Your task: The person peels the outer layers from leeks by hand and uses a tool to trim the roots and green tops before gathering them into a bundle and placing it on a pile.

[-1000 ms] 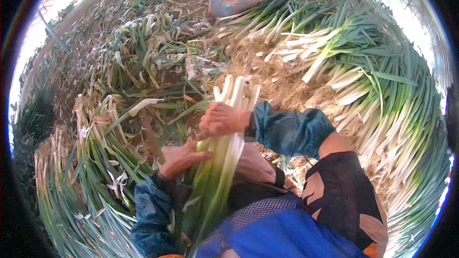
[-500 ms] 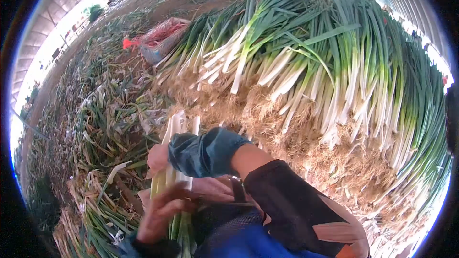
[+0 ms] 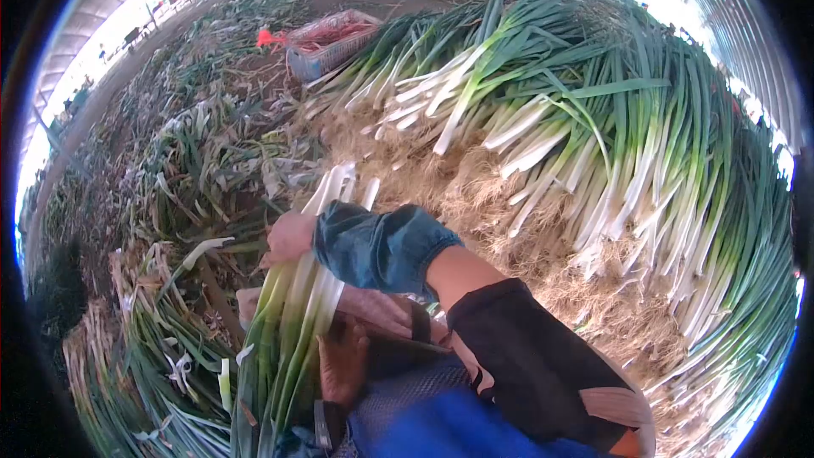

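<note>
My right hand [image 3: 291, 236], its arm in a teal cuff and a dark sleeve, is closed round the white stalks of a bundle of leeks [image 3: 292, 305]. White ends stick out above this hand, and green leaves run down to the bottom edge. Just right of the leaves is my left hand [image 3: 343, 365], open, its fingers pointing up and its thumb side close to the bundle. A dark band circles the left wrist.
A large pile of leeks [image 3: 653, 136] with roots spreads across the right. A crate [image 3: 331, 44] holding reddish strands sits at the upper middle. Loose leaves [image 3: 203, 144] litter the ground at left, and more leeks [image 3: 153, 373] lie at lower left.
My left hand has moved from in front of the bundle to its right side, uncovering the green stalks. My right hand keeps its hold. The view has shifted, so the crate and pile appear farther right.
</note>
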The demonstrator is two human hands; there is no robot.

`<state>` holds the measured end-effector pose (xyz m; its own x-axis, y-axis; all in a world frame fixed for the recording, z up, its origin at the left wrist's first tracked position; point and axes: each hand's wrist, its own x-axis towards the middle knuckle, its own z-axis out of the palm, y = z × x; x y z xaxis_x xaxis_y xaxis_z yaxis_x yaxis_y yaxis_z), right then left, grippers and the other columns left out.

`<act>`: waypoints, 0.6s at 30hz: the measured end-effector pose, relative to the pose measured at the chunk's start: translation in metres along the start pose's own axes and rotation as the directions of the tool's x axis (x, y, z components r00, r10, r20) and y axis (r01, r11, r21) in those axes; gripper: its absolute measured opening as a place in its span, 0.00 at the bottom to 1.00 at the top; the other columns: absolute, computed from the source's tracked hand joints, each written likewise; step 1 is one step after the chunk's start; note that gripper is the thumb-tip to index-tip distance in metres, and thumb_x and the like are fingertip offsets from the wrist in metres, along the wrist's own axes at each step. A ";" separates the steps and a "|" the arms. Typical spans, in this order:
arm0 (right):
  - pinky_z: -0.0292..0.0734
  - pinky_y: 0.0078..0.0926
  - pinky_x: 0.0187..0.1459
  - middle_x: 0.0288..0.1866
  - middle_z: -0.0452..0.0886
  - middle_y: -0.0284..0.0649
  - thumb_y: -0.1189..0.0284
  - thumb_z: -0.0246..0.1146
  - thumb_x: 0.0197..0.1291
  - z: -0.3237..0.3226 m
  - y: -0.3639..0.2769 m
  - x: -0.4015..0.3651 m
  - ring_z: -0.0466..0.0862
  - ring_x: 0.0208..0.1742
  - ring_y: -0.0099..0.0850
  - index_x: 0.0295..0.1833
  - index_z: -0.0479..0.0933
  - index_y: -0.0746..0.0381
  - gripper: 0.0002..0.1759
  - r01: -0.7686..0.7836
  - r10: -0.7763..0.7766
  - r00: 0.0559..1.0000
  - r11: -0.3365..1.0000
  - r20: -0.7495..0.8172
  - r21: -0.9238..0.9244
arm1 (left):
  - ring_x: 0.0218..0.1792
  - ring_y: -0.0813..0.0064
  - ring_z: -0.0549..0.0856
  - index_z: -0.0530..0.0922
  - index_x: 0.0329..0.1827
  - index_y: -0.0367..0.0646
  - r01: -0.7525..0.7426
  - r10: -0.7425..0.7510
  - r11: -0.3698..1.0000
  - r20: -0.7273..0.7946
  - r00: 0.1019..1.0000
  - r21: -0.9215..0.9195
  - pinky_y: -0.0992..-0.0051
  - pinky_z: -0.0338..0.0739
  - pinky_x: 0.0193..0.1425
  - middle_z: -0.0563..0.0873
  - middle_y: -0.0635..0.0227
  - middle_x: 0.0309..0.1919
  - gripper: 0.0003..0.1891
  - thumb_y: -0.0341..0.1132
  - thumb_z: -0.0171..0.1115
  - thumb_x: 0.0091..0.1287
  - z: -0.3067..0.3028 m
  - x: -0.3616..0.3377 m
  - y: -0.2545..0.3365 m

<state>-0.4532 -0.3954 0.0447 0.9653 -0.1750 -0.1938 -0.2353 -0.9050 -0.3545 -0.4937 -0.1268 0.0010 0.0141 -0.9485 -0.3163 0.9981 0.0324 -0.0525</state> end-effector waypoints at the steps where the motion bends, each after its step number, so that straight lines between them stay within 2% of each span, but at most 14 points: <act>1: 0.76 0.43 0.46 0.37 0.83 0.50 0.37 0.44 0.60 0.001 -0.003 0.000 0.82 0.42 0.50 0.36 0.83 0.62 0.38 -0.003 0.003 1.000 1.000 -0.008 -0.019 | 0.64 0.62 0.67 0.65 0.64 0.39 -0.004 0.005 0.999 0.004 1.000 -0.037 0.62 0.61 0.71 0.71 0.58 0.62 0.21 0.38 0.52 0.71 -0.002 0.002 0.000; 3: 0.76 0.43 0.45 0.36 0.83 0.50 0.38 0.44 0.61 -0.006 -0.010 -0.001 0.82 0.42 0.50 0.36 0.83 0.63 0.39 -0.011 0.008 1.000 0.998 -0.030 -0.069 | 0.64 0.62 0.67 0.65 0.64 0.39 -0.008 0.009 0.998 0.013 1.000 -0.058 0.62 0.61 0.70 0.71 0.58 0.62 0.22 0.38 0.53 0.71 -0.005 0.009 0.003; 4: 0.76 0.43 0.46 0.36 0.83 0.51 0.37 0.45 0.60 -0.014 -0.013 -0.006 0.82 0.41 0.51 0.36 0.83 0.63 0.39 -0.016 0.017 1.000 1.000 0.017 -0.011 | 0.64 0.62 0.68 0.65 0.64 0.39 -0.009 0.010 0.999 0.017 1.000 -0.052 0.62 0.61 0.70 0.71 0.58 0.62 0.22 0.39 0.53 0.71 -0.005 0.010 0.007; 7: 0.75 0.43 0.46 0.37 0.83 0.52 0.35 0.46 0.57 -0.020 -0.020 -0.008 0.81 0.41 0.52 0.37 0.83 0.63 0.40 -0.034 0.039 0.994 0.998 0.104 -0.057 | 0.63 0.62 0.68 0.65 0.64 0.39 -0.003 0.003 1.000 0.028 1.000 -0.006 0.63 0.62 0.70 0.71 0.57 0.62 0.22 0.39 0.53 0.70 -0.005 0.017 0.025; 8: 0.75 0.43 0.45 0.38 0.83 0.50 0.33 0.49 0.54 -0.019 -0.019 -0.006 0.82 0.40 0.49 0.38 0.83 0.62 0.41 -0.033 0.032 0.981 0.999 0.190 0.004 | 0.63 0.62 0.68 0.65 0.64 0.39 0.002 -0.002 1.000 0.023 1.000 0.008 0.63 0.62 0.70 0.71 0.57 0.62 0.22 0.39 0.53 0.70 -0.006 0.019 0.032; 9: 0.74 0.42 0.45 0.38 0.83 0.50 0.34 0.51 0.53 -0.019 -0.024 -0.013 0.82 0.41 0.48 0.40 0.82 0.62 0.39 0.035 -0.041 0.983 0.999 0.179 0.032 | 0.63 0.62 0.68 0.65 0.64 0.39 0.002 -0.003 0.999 0.024 1.000 0.044 0.63 0.62 0.70 0.71 0.57 0.62 0.22 0.39 0.53 0.70 -0.006 0.022 0.040; 10: 0.74 0.42 0.45 0.39 0.83 0.49 0.34 0.54 0.52 -0.024 -0.029 -0.025 0.81 0.42 0.46 0.42 0.82 0.62 0.38 0.101 -0.109 0.981 0.993 0.163 0.055 | 0.63 0.62 0.68 0.65 0.64 0.39 0.009 -0.011 0.996 0.028 1.000 0.090 0.63 0.62 0.69 0.71 0.57 0.62 0.22 0.39 0.54 0.70 -0.004 0.028 0.050; 11: 0.73 0.40 0.47 0.42 0.81 0.49 0.37 0.58 0.50 -0.044 -0.045 -0.040 0.80 0.44 0.45 0.49 0.78 0.59 0.37 0.127 -0.150 0.946 0.987 0.286 0.098 | 0.63 0.62 0.68 0.65 0.64 0.39 0.009 -0.014 0.990 0.034 0.999 0.141 0.63 0.62 0.69 0.71 0.57 0.62 0.22 0.39 0.54 0.70 -0.001 0.032 0.060; 12: 0.71 0.40 0.50 0.44 0.80 0.50 0.38 0.62 0.48 -0.055 -0.055 -0.052 0.79 0.47 0.46 0.55 0.74 0.58 0.39 0.024 -0.109 0.925 0.973 0.364 0.229 | 0.63 0.62 0.68 0.65 0.64 0.39 0.012 -0.019 0.980 0.038 0.999 0.198 0.63 0.62 0.69 0.71 0.56 0.62 0.22 0.39 0.54 0.70 0.003 0.038 0.070; 13: 0.70 0.40 0.52 0.46 0.80 0.49 0.39 0.62 0.47 -0.069 -0.067 -0.062 0.79 0.49 0.45 0.57 0.72 0.58 0.40 0.009 -0.123 0.907 0.962 0.404 0.273 | 0.63 0.62 0.68 0.65 0.64 0.39 0.008 -0.020 0.965 0.046 0.999 0.263 0.63 0.62 0.69 0.71 0.56 0.62 0.22 0.39 0.54 0.70 0.007 0.044 0.080; 15: 0.70 0.41 0.54 0.48 0.80 0.48 0.40 0.65 0.45 -0.073 -0.077 -0.060 0.78 0.52 0.44 0.57 0.73 0.60 0.41 0.059 -0.132 0.900 0.981 0.416 0.183 | 0.63 0.62 0.69 0.65 0.64 0.39 -0.001 -0.026 0.913 0.060 0.998 0.409 0.63 0.62 0.69 0.71 0.56 0.62 0.23 0.39 0.54 0.70 0.019 0.057 0.099; 18: 0.70 0.41 0.54 0.48 0.80 0.48 0.42 0.67 0.43 -0.052 -0.069 -0.033 0.78 0.52 0.43 0.55 0.75 0.60 0.39 0.023 -0.110 0.901 0.978 0.419 0.206 | 0.63 0.62 0.69 0.65 0.64 0.39 -0.015 -0.048 0.786 0.085 0.995 0.619 0.64 0.62 0.68 0.71 0.56 0.62 0.23 0.39 0.55 0.69 0.042 0.083 0.118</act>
<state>-0.4631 -0.3473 0.1229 0.8486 0.1040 -0.5187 -0.2309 -0.8094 -0.5400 -0.3720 -0.2147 0.0088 -0.0288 -0.9723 -0.2320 0.8210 -0.1554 0.5494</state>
